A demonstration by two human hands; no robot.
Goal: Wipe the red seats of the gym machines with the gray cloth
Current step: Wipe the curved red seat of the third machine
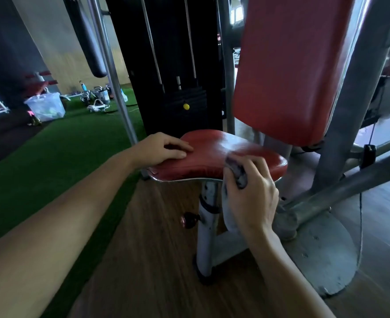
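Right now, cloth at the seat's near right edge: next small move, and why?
Probably sweep the right hand with the gray cloth leftward across the red seat, toward the left hand. The cloth sits bunched at the near right edge, part of it hanging below the rim, while the left hand rests on the left side.

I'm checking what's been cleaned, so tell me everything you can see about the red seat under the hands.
The red padded vinyl seat is glossy and contoured, on a metal base plate atop a gray post. It sits level before the upright red backrest. The left hand rests flat on its left edge; the right hand presses a bunched gray cloth against its front right edge.
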